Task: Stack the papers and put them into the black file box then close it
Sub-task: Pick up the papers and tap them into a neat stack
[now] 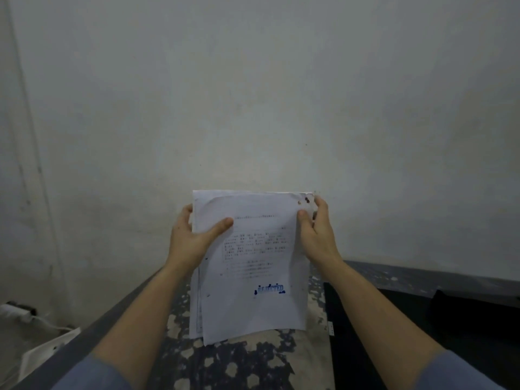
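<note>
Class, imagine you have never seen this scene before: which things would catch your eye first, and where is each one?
First, the stack of white printed paper sheets, held upright at centre by the left hand and right hand, one on each side edge. Next, the blue "REJECTED" stamp low on the front sheet. Then the black file box lying at right on the worn, paint-flecked dark table.
</note>
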